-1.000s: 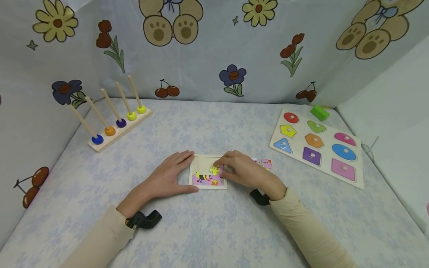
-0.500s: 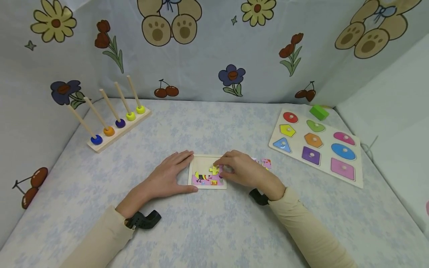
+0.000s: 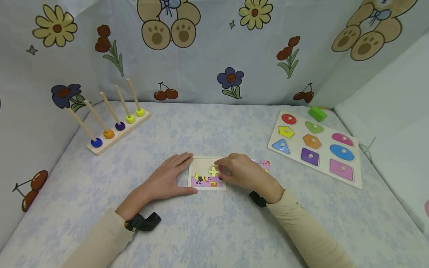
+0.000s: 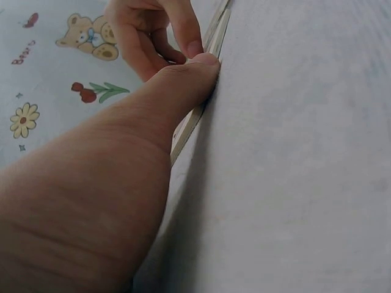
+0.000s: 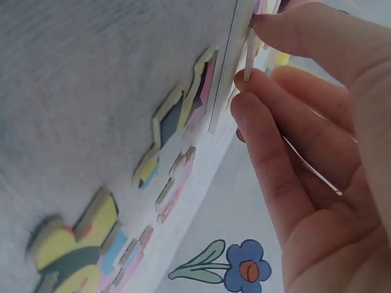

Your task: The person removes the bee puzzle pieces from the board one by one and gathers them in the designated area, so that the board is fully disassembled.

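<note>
Puzzle tray [image 3: 201, 163] is lying on the middle of the table [image 3: 214, 230] in the head view, with printed pieces covering its near part. My left hand [image 3: 169, 176] is resting along its left side, fingers straight and thumb spread out. My right hand [image 3: 242, 171] is bending its fingers over the right side, close to a yellow piece [image 3: 213, 171]. Loose pieces [image 3: 265, 165] are lying just to the right of this hand. On the far left, a peg stand [image 3: 125, 131] is holding one bead on each peg; on the far right, a shape board [image 3: 295, 149] is lying, with a green block [image 3: 317, 114] sitting by its far edge.

In the left wrist view, my left thumb is lying against the tray's edge.

In the right wrist view, my right hand is pinching a thin piece [image 5: 249, 52] edge-on; whether it is touching the tray, I cannot tell.
</note>
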Demonstrator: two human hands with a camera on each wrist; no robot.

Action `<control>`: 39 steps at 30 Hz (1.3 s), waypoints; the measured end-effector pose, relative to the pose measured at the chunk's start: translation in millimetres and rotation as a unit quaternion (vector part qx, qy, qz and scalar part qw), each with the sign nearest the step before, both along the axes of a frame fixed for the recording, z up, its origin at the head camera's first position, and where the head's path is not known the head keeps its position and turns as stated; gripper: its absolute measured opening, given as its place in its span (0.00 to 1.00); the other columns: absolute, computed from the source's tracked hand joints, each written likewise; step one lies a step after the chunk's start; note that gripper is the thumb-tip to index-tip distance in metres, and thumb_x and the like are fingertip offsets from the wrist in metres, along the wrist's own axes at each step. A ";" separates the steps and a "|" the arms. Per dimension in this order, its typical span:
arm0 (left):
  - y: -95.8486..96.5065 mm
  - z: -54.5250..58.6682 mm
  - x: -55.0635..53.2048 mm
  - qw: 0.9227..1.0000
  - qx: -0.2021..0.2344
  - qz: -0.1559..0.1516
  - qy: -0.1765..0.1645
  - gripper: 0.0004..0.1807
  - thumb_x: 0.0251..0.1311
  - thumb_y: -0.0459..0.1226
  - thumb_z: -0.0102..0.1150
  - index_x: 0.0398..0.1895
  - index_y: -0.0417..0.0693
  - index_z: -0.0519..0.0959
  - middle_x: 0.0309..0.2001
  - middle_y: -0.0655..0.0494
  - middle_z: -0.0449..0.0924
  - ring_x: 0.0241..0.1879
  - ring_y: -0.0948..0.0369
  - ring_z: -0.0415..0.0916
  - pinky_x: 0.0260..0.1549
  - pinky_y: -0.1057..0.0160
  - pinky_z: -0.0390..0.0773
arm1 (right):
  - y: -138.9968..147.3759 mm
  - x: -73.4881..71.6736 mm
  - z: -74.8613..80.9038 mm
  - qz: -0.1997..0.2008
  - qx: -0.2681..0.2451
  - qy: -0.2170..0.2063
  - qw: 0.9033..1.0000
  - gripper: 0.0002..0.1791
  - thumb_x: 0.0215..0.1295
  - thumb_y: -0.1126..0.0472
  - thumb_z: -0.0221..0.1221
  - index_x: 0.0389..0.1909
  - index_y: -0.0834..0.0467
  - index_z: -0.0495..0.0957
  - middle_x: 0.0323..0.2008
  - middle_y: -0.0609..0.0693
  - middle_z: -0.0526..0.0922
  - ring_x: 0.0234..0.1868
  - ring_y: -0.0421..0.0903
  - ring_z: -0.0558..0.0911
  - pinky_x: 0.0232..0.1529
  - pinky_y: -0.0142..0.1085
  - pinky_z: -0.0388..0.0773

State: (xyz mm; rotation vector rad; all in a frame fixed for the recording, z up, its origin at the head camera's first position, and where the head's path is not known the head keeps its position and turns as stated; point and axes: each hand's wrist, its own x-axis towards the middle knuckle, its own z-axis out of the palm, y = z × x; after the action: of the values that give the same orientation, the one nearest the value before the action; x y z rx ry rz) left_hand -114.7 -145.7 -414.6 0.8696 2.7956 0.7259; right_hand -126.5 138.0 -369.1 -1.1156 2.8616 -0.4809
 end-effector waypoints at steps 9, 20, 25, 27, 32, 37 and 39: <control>0.0 0.5 0.9 1.000 0.002 0.000 0.001 0.60 0.54 0.67 0.69 0.81 0.43 0.58 0.82 0.49 0.53 0.82 0.49 0.49 0.80 0.42 0.50 | 0.6 1.6 -1.0 -0.001 -0.010 0.009 1.000 0.15 0.64 0.60 0.72 0.51 0.58 0.88 0.43 0.49 0.90 0.40 0.43 0.84 0.43 0.35 0.85; -0.1 1.9 -0.8 1.000 0.006 -0.007 0.004 0.60 0.54 0.66 0.70 0.81 0.41 0.57 0.82 0.49 0.53 0.82 0.50 0.48 0.81 0.46 0.48 | 4.4 2.1 -2.3 -0.007 -0.036 0.002 0.999 0.14 0.60 0.61 0.73 0.47 0.58 0.88 0.42 0.46 0.89 0.38 0.39 0.83 0.42 0.34 0.84; 0.1 2.7 -0.5 1.000 0.006 -0.006 0.004 0.60 0.54 0.66 0.69 0.81 0.41 0.57 0.82 0.48 0.53 0.82 0.50 0.48 0.81 0.46 0.48 | 6.6 2.1 -0.4 -0.008 -0.044 -0.001 0.999 0.14 0.61 0.62 0.72 0.48 0.59 0.88 0.43 0.46 0.90 0.39 0.38 0.85 0.43 0.33 0.85; -0.1 3.0 -0.5 1.000 0.005 -0.005 0.003 0.60 0.54 0.66 0.69 0.81 0.42 0.57 0.82 0.48 0.53 0.82 0.50 0.48 0.81 0.45 0.49 | 7.4 2.1 1.0 -0.010 -0.048 -0.005 0.999 0.14 0.61 0.62 0.72 0.48 0.59 0.88 0.43 0.46 0.90 0.40 0.38 0.86 0.44 0.33 0.86; -0.4 3.2 -0.2 1.000 0.001 -0.002 0.001 0.60 0.54 0.66 0.69 0.81 0.42 0.57 0.82 0.49 0.53 0.82 0.50 0.48 0.81 0.45 0.48 | 10.5 2.8 3.8 -0.016 -0.061 -0.011 0.998 0.15 0.60 0.61 0.73 0.48 0.59 0.88 0.41 0.47 0.90 0.39 0.39 0.85 0.42 0.34 0.86; 0.2 2.5 0.3 1.000 -0.001 0.000 -0.004 0.60 0.54 0.66 0.69 0.81 0.43 0.57 0.82 0.49 0.53 0.82 0.50 0.48 0.81 0.45 0.48 | 13.1 4.4 5.7 -0.025 -0.062 -0.019 0.998 0.16 0.60 0.61 0.73 0.49 0.59 0.88 0.41 0.47 0.90 0.39 0.40 0.86 0.42 0.35 0.87; 0.4 2.1 0.6 1.000 0.000 0.001 -0.005 0.60 0.54 0.67 0.69 0.81 0.43 0.57 0.82 0.49 0.53 0.82 0.50 0.48 0.81 0.45 0.49 | 14.4 5.3 6.6 -0.029 -0.061 -0.024 0.997 0.16 0.60 0.60 0.74 0.49 0.58 0.88 0.41 0.47 0.90 0.40 0.40 0.86 0.43 0.35 0.87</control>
State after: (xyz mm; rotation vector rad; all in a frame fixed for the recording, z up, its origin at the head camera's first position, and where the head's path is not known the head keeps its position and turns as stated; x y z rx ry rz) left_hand -114.1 -145.4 -412.4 0.8619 2.7883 0.7271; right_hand -121.3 152.4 -362.5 -1.0252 2.8633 -0.6847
